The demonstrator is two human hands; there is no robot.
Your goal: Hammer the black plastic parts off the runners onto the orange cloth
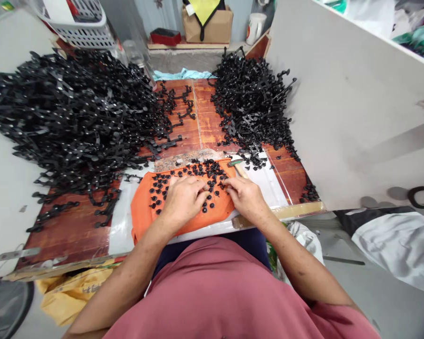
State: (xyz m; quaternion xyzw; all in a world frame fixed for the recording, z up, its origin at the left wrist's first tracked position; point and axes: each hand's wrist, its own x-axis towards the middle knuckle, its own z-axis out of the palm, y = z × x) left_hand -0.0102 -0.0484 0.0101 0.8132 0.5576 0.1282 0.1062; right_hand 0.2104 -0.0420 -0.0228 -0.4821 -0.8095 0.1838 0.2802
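Small black button-like pieces (211,205) with round heads lie spread over an orange cloth (141,207) in front of me. My left hand (184,197) rests low over the cloth, its fingers curled and the thumb close to the index finger. Whatever may be between those fingertips is too small to make out. At the cloth's right side, my right hand (246,195) pinches a small black piece (222,185) between thumb and fingers. Just beyond that hand lies a small tool with a green head and a pale handle (240,170).
A large heap of black jointed plastic parts (81,117) covers the table's left side. Another black heap (250,99) lies at the back right. Pale panels (356,103) wall both sides. A white basket (85,35), cardboard box (208,26) and mug (256,28) stand behind.
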